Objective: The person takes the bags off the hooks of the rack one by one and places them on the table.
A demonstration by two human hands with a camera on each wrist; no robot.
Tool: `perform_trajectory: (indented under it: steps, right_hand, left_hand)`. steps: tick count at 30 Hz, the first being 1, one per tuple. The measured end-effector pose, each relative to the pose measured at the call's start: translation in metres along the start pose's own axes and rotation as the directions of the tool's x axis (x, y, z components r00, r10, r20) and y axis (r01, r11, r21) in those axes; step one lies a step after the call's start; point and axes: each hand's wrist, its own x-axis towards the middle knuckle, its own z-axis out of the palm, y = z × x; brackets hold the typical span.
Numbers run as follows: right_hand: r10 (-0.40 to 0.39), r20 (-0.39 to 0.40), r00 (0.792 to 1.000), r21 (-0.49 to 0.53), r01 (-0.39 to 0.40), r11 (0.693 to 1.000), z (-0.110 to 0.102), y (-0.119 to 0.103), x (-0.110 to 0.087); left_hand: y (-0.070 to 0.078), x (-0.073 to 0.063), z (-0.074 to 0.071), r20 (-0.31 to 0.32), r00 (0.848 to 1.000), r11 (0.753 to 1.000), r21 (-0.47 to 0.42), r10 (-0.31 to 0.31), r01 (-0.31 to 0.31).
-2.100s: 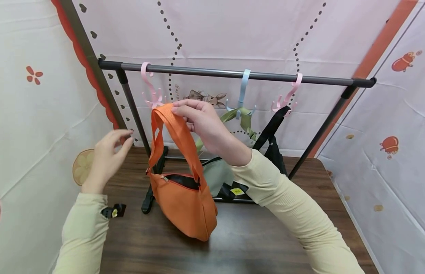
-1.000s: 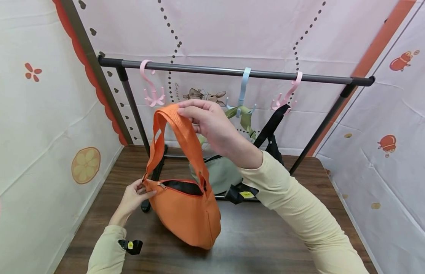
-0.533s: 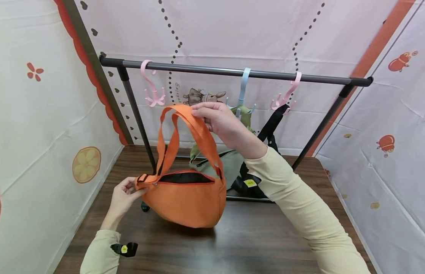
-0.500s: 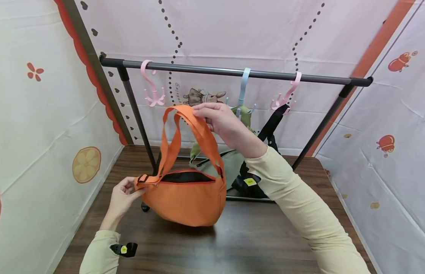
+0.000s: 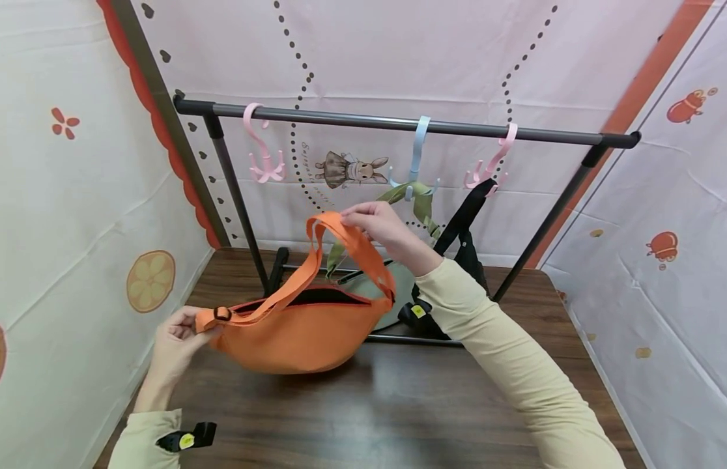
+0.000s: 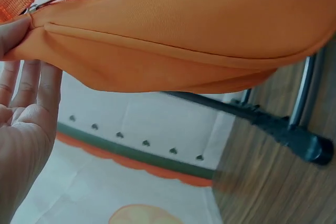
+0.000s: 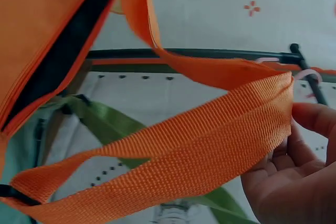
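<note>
An orange shoulder bag (image 5: 299, 339) hangs between my two hands, its zipped top open on a black lining. My right hand (image 5: 387, 231) pinches the top of its wide webbing strap (image 7: 210, 145). At the bag's left corner, beside a dark buckle (image 5: 222, 314), my left hand (image 5: 174, 345) pinches the orange end between thumb and fingers. In the left wrist view the thumb lies over that corner, with the other fingers below. The bag's underside is apart from the table.
A black rack (image 5: 340, 120) spans the back. It carries a bare pink hook (image 5: 265, 163), a blue hook (image 5: 418, 153) with a green-strapped grey-green bag (image 5: 401, 286), and another pink hook (image 5: 492, 163) with a black bag (image 5: 466, 234). Below lies a wooden table (image 5: 363, 417).
My left hand came down, took hold of the bag's left corner and drew it leftward. The bag turned broadside and tilted. My right hand lowered the strap and moved right.
</note>
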Motion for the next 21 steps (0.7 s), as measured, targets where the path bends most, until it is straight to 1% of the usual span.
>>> perform_trajectory:
  steps: [2,4,7,9,11,13,16,20,21]
  right_hand:
    - [0.008,0.025,1.0,-0.022,-0.008,1.0,0.004,0.007,0.001]
    - [0.018,0.043,0.999,-0.033,-0.017,0.999,0.009,0.014,0.002]
    - [0.026,0.051,0.998,-0.056,-0.023,0.998,0.016,0.026,0.003]
    - [0.019,0.052,0.998,-0.101,-0.014,0.995,0.021,0.034,0.004]
    - [-0.003,0.057,0.998,-0.147,0.012,0.989,0.026,0.041,0.004]
    - [-0.024,0.063,0.998,-0.173,0.035,0.984,0.029,0.048,0.004]
    - [-0.052,0.064,0.997,-0.147,0.061,0.987,0.03,0.057,0.001]
    - [-0.079,0.047,0.996,-0.069,0.082,0.994,0.028,0.07,-0.006]
    - [-0.085,0.045,0.995,-0.051,0.088,0.995,0.028,0.073,-0.009]
  left_hand:
    - [0.005,-0.002,-0.003,-0.027,1.0,0.999,-0.038,0.004,-0.005]
    - [0.009,-0.003,-0.006,-0.03,0.999,0.998,-0.059,0.016,-0.018]
    - [0.014,-0.004,-0.011,-0.014,1.0,0.997,-0.07,0.022,-0.023]
    - [0.017,-0.004,-0.015,0.007,1.0,0.998,-0.066,0.023,-0.023]
    - [0.019,-0.004,-0.018,0.026,0.999,0.998,-0.057,0.024,-0.022]
    - [0.02,-0.005,-0.021,0.037,0.999,0.998,-0.053,0.023,-0.021]
    - [0.021,-0.007,-0.023,0.032,0.999,0.999,-0.053,0.013,-0.011]
    - [0.022,-0.01,-0.025,0.017,1.0,0.999,-0.042,0.001,0.0]
    - [0.022,-0.011,-0.025,0.005,1.0,0.999,-0.033,-0.01,0.01]
